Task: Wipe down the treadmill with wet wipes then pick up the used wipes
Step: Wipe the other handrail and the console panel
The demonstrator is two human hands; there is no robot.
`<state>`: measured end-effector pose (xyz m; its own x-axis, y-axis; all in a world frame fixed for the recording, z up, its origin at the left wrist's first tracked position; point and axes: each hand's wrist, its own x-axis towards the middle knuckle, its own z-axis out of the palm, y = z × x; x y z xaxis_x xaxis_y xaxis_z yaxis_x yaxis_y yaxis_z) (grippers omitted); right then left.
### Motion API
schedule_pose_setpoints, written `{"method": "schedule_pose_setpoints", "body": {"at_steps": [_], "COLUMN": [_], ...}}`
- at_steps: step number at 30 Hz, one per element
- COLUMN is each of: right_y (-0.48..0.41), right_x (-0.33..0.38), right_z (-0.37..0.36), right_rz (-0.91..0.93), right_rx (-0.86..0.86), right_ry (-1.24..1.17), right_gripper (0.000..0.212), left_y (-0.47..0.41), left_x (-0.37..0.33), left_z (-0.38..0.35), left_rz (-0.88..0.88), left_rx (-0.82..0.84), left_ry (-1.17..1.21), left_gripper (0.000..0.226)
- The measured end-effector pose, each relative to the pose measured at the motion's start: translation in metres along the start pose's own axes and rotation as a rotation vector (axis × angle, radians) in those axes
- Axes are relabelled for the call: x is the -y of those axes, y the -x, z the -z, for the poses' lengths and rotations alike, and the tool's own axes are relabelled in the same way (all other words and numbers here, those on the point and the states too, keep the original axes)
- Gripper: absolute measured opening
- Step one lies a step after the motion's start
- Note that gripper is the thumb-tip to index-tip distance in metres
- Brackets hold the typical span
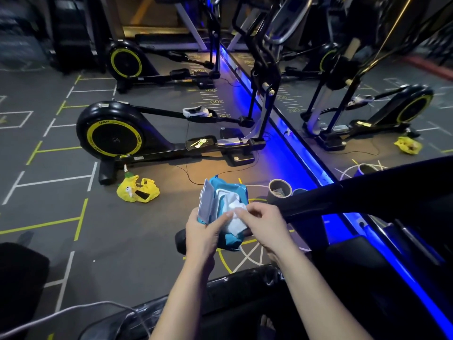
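From my station, the widest thing in view is the grey rubber gym floor (61, 192), marked with white and yellow lines. On it stands a black elliptical trainer with a yellow-ringed flywheel (115, 136), and a glowing blue light strip (282, 143) runs along the base of a mirror wall beyond it. The black, glossy handrail of what I take to be the treadmill (367, 192) crosses the right side, just beside the hands. A crumpled yellow plastic bag (137, 191) lies on the floor near the elliptical, and a small open cylindrical tub (280, 190) sits near the rail.

The task's thing, a soft blue wet-wipe pack (220, 192), is held in mid-air in front of the rail with its pale flip lid (206, 200) open. The left hand (203, 231) grips the pack from below, fingers curled round it. The right hand (264, 222) pinches a bunched white wet wipe (236, 212) at the pack's opening.

I judge this to be the fetching step: a wipe is being drawn and no wiping shows yet. The next move calls for a steady hold on the pack while the wipe is pulled free, so that only one sheet comes out. After that, the wipe needs carrying over to the rail.
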<state>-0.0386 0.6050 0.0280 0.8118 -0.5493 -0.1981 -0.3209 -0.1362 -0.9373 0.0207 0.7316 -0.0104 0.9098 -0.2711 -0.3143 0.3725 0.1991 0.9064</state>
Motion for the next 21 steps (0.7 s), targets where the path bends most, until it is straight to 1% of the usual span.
{"method": "schedule_pose_setpoints", "body": {"at_steps": [1,4,6,8,11,13,15,17,19,21], "right_y": [-0.001,-0.003,-0.008,-0.011,-0.016,-0.018,-0.015,-0.013,-0.01,-0.012], "right_x": [0.0,0.007,0.008,0.008,0.0,-0.004,-0.01,-0.024,-0.036,-0.045], "right_z": [0.001,0.008,0.011,0.009,0.005,0.008,0.01,0.009,0.007,0.01], "right_rz": [0.01,0.043,0.015,-0.019,-0.035,-0.092,-0.183,-0.231,-0.242,-0.23], "right_rx": [-0.039,-0.214,-0.297,-0.345,-0.436,-0.421,-0.387,-0.388,-0.392,-0.408], "right_ry": [-0.004,-0.034,-0.123,-0.227,-0.383,-0.62,-0.882,-1.071,-1.185,-1.225], "right_gripper": [0.018,0.017,0.018,0.022,0.03,0.025,0.03,0.036,0.041,0.042], "left_y": [-0.001,-0.004,-0.005,-0.006,-0.007,-0.007,-0.007,-0.007,-0.008,-0.008], "left_x": [0.0,0.0,-0.002,-0.004,-0.006,-0.005,-0.004,-0.001,0.002,0.007], "left_z": [0.001,0.004,0.006,0.006,0.004,0.003,0.002,0.0,-0.004,-0.008], "left_rz": [-0.007,-0.026,-0.056,-0.08,-0.077,-0.064,-0.053,-0.037,-0.022,-0.009], "left_rx": [0.008,0.023,0.034,0.058,0.097,0.12,0.132,0.136,0.15,0.182], "left_ry": [-0.007,-0.033,-0.045,-0.044,-0.043,-0.049,-0.047,-0.037,-0.04,-0.047], "left_gripper": [0.063,0.061,0.061,0.061,0.056,0.055,0.054,0.049,0.043,0.041]}}
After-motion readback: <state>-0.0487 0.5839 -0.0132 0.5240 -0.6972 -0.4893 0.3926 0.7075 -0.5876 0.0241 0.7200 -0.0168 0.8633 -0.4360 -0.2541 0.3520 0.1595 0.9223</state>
